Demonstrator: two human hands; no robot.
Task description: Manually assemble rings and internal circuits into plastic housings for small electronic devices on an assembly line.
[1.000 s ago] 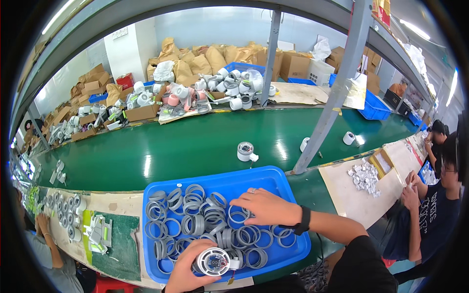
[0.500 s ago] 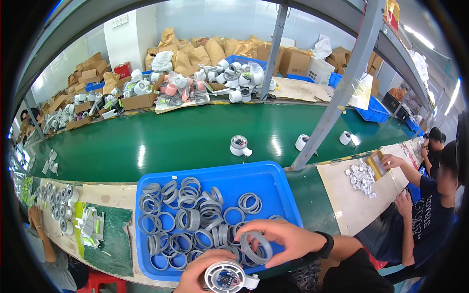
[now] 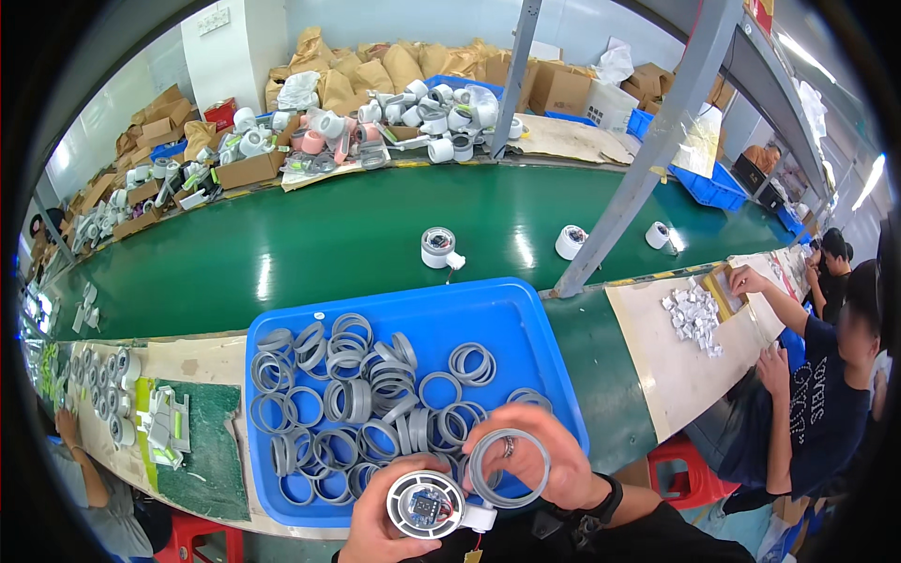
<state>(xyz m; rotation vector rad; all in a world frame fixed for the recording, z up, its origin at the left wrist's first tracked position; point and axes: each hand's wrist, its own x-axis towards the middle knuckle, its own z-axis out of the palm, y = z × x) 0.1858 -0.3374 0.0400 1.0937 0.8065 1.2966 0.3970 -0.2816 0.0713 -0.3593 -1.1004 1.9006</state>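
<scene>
L hand (image 3: 380,521) gripping round white unit (image 3: 427,504), R hand (image 3: 544,460) pinching grey ring (image 3: 508,468) just beside it

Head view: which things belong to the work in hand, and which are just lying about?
In hand:
left hand, round white part
right hand, grey ring
blue tray of rings

Lying about:
white parts on green belt
boxes

Ring-crowded blue tray (image 3: 554,375) before hands (image 3: 450,488)
</scene>
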